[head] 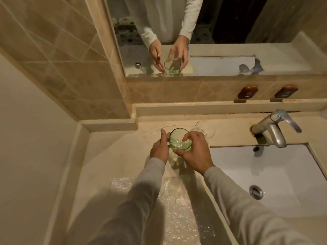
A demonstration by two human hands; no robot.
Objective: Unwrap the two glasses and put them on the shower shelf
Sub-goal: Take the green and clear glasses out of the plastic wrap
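Green glass unwrapped, gripped by right hand, left hand touching its side, fingers straight; clear glass bare, far right on counter; bubble wrap discarded near. Shelf placement apparently outstanding.

I count two glasses: one green glass and one clear glass. My hands are two, the left hand and the right hand. There is one bubble wrap sheet, one sink, one tap, one mirror, and two brown labels.

Left grip straight-fingered, right grip curled
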